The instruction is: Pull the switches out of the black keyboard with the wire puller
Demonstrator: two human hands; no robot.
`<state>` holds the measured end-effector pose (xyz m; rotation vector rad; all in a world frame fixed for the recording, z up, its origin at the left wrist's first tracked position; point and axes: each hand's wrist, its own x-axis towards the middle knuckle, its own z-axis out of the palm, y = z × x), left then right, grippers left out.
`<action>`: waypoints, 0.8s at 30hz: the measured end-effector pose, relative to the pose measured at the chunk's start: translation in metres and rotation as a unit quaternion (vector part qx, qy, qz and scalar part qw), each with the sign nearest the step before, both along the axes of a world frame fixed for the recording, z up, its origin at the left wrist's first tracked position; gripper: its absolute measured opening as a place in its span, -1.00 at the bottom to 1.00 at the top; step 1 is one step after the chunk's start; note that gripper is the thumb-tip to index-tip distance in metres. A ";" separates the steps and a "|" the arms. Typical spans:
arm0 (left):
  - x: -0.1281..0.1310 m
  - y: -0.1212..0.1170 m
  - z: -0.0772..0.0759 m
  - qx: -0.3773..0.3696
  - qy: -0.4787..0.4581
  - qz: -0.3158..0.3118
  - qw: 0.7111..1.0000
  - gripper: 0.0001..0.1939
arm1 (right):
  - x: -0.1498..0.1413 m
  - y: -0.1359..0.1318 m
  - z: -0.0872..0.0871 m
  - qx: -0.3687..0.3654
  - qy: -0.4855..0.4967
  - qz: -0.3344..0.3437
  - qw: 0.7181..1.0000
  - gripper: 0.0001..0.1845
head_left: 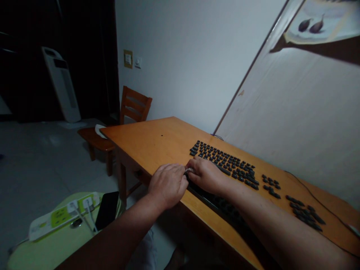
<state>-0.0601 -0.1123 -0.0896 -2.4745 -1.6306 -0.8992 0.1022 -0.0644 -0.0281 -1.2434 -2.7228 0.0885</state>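
Note:
A black keyboard base (206, 195) lies along the table's front edge, partly covered by my right forearm. My left hand (168, 184) is closed at its left end, thumb toward the keyboard, with the fingertips hidden. My right hand (204, 173) is right beside it, fingers bent down over the same end of the base. A small whitish thing (189, 170) shows at the right fingertips, perhaps a bit of tissue; its kind is too small to tell. Behind the hands, loose black keycaps (225, 159) are laid out in keyboard order.
More keycaps (303, 212) lie to the right, near a thin cable (309, 191). The wooden table (146, 138) stands against the wall. At lower left, a green stool (53, 251) bears a power strip (60, 217) and a phone (107, 210). A wooden chair (136, 105) stands beyond.

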 end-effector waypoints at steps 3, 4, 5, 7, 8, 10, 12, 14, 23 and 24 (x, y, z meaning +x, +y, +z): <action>0.000 0.000 -0.001 0.006 0.001 0.001 1.000 -0.63 | 0.005 -0.002 0.006 -0.019 0.032 0.018 0.999 -0.82; 0.000 0.000 0.000 0.008 0.002 0.001 1.000 -0.63 | 0.007 -0.004 0.008 -0.025 0.043 0.025 0.998 -0.80; 0.000 0.000 0.000 0.010 0.003 0.001 1.000 -0.63 | 0.008 -0.007 0.010 -0.030 0.051 0.032 0.998 -0.79; 0.000 0.000 0.000 0.010 0.008 0.002 1.000 -0.64 | 0.010 -0.011 0.012 -0.039 0.049 0.049 0.997 -0.79; 0.000 0.000 0.000 0.009 0.010 0.002 1.000 -0.65 | 0.010 -0.014 0.011 -0.043 0.040 0.059 0.996 -0.79; 0.000 0.001 0.000 0.008 0.014 0.005 1.000 -0.66 | 0.012 -0.017 0.010 -0.047 0.016 0.077 0.996 -0.79; 0.000 0.001 -0.001 0.010 0.016 0.005 1.000 -0.65 | 0.015 -0.021 0.010 -0.046 -0.001 0.087 0.995 -0.79; 0.000 0.001 -0.001 0.016 0.015 0.004 1.000 -0.65 | 0.020 -0.025 0.012 -0.047 -0.011 0.092 0.995 -0.81; 0.000 0.001 0.003 0.026 0.030 0.007 0.999 -0.61 | 0.060 -0.058 0.019 -0.068 -0.035 0.024 0.997 -0.85; 0.000 0.002 0.003 0.028 0.033 0.010 0.999 -0.61 | 0.066 -0.063 0.020 -0.071 -0.037 0.017 0.997 -0.86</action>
